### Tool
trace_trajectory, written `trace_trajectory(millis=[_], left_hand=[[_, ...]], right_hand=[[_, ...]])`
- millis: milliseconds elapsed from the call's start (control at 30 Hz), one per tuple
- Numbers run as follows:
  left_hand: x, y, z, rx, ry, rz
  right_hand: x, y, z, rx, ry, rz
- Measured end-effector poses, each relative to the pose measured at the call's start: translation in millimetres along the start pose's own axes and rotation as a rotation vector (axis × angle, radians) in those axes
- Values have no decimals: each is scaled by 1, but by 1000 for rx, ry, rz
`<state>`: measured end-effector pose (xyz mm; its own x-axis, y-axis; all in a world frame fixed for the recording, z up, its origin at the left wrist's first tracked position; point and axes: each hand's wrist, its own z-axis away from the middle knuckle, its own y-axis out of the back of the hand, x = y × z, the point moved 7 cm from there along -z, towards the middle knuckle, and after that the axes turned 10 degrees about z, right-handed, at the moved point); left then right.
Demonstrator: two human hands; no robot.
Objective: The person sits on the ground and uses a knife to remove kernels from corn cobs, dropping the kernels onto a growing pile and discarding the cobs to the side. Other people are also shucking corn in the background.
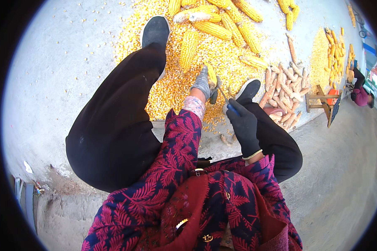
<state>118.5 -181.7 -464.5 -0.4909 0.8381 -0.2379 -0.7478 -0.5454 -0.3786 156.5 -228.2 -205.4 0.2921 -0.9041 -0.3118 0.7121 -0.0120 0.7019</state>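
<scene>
My left hand (202, 82), in a grey glove, grips an ear of corn (211, 75) between my knees. In my right hand (244, 127), which wears a dark glove with a pale cuff, is a screwdriver-like tool (233, 109) with a blue handle. Its thin metal shaft points up and left, and the tip comes close to the ear; whether it touches I cannot tell. Loose corn kernels (166, 91) spread under both hands. One whole ear (188, 50) lies on them just beyond my left hand, and several more ears (213, 29) are piled farther out.
Stripped cobs (286, 88) are heaped to the right, beyond my right shoe (249, 89). A wooden stool (325, 100) lies tipped past them. Farther right are another kernel spread (319, 59) with ears and a seated person (359, 91). My left shoe (156, 33) rests among kernels.
</scene>
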Motion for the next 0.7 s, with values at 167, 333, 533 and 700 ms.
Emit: trace_trajectory(millis=[167, 333, 533, 700], left_hand=[[-6, -11, 20, 15, 136, 233], [-4, -14, 14, 31, 98, 281], [0, -17, 17, 31, 64, 201], [0, -20, 12, 31, 13, 236]], right_hand=[[-16, 1, 11, 183, 189, 270], [-36, 2, 12, 158, 242, 502], [-47, 5, 5, 162, 288, 540], [-51, 2, 7, 172, 249, 543]])
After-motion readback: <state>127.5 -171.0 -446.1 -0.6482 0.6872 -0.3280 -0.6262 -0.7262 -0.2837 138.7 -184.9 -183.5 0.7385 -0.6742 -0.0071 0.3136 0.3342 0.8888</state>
